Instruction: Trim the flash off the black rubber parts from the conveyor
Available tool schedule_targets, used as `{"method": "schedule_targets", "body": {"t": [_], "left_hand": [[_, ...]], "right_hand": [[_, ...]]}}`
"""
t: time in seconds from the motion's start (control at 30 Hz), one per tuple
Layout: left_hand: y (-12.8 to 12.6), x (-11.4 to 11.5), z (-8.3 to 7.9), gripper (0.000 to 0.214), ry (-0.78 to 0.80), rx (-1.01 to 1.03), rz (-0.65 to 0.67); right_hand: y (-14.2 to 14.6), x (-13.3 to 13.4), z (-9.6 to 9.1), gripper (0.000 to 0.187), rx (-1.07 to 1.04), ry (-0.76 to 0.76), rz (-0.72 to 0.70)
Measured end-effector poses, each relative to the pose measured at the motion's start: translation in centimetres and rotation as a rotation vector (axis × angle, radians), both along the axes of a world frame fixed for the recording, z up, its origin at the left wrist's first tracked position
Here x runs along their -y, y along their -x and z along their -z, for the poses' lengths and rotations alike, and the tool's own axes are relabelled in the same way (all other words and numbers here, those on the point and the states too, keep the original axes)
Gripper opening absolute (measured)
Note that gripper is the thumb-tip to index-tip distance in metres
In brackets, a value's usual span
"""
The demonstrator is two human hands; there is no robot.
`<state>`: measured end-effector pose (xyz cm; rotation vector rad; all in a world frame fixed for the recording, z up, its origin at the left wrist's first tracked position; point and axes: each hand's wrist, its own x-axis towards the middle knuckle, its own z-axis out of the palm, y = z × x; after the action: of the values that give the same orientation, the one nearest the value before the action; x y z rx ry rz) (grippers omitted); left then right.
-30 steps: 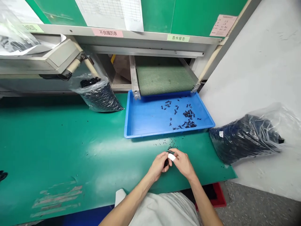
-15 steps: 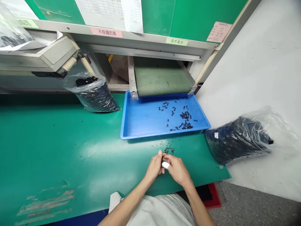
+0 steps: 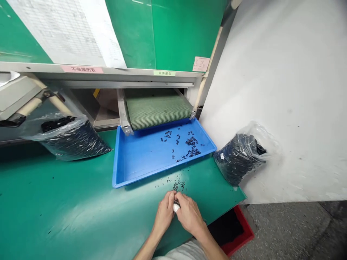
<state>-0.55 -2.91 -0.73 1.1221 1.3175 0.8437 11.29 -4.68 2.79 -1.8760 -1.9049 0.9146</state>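
View has swung since a second ago: the bench now sits further left and tilted, with more wall on the right. Nothing on the worktop (image 3: 67, 209) itself looks moved.

- Left bag (image 3: 73, 142) of black pieces lies left of the blue tray (image 3: 130, 169), well apart from the hands.
- Conveyor belt (image 3: 157, 110) ends over the tray's back rim.
- Black parts (image 3: 191, 142) lie scattered in the tray's right half, same spread as before.
- Loose parts (image 3: 178, 185) lie on the worktop just in front of the tray's front rim.
- Left hand (image 3: 163, 216) and right hand (image 3: 190, 216) sit just in front of that scatter. Fingers are curled and the tips of both hands are pressed together, touching.
- White finger cot (image 3: 176, 207), on a right-hand finger, shows at the join.
- The dark piece seen between the fingertips a second ago is now covered, so I cannot tell what is pinched.
- Judgement: the same close finger work goes on at the same spot in front of the tray, nothing set down.
- Right bag (image 3: 238, 157) lies right of the tray, near its right corner.
- Red bin (image 3: 238, 234) sits below the worktop edge, front-right of the tray.
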Motion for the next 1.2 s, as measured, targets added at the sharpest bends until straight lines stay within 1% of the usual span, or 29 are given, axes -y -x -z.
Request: {"method": "schedule_targets", "body": {"t": [0.1,0.2,0.33,0.4,0.47,0.53,0.6,0.7,0.77,0.93,1.07,1.2], "left_hand": [[-0.3,0.0,0.2,0.048,0.074,0.117,0.025],[-0.6,0.0,0.3,0.047,0.129,0.257,0.043],[-1.0,0.1,0.7,0.048,0.278,0.381,0.045],[-1.0,0.0,0.9,0.049,0.326,0.430,0.003],[-0.8,-0.2,1.0,0.049,0.374,0.498,-0.059],[-0.5,-0.3,0.8,0.050,0.432,0.574,-0.117],[-0.3,-0.3,0.5,0.049,0.466,0.626,-0.158],[-0.2,-0.3,-0.1,0.041,0.473,0.677,-0.168],[-0.2,-0.3,-0.4,0.038,0.480,0.700,-0.161],[-0.3,-0.2,-0.6,0.036,0.489,0.721,-0.135],[-0.2,-0.3,-0.4,0.036,0.450,0.740,-0.092],[0.0,-0.4,-0.3,0.038,0.467,0.752,-0.111]], "right_hand": [[0.0,0.2,0.1,0.026,-0.155,-0.047,0.088],[-0.1,0.3,0.1,0.022,-0.298,-0.068,0.184],[-1.1,0.2,0.2,0.025,-0.375,-0.078,0.286],[-2.3,-0.2,0.0,0.025,-0.425,-0.087,0.331],[-4.0,-0.6,-0.4,0.020,-0.562,-0.092,0.394],[-6.1,-0.9,-1.2,0.015,-0.722,-0.126,0.493],[-8.3,-1.0,-1.9,0.018,-0.792,-0.184,0.600],[-10.7,-0.9,-2.8,0.029,-0.788,-0.194,0.675],[-11.4,-0.8,-3.2,0.034,-0.779,-0.191,0.694],[-11.0,-0.8,-3.9,0.037,-0.719,-0.228,0.709],[-10.5,-1.1,-4.0,0.033,-0.668,-0.212,0.698],[-10.7,-1.3,-3.9,0.029,-0.628,-0.240,0.704]]}}
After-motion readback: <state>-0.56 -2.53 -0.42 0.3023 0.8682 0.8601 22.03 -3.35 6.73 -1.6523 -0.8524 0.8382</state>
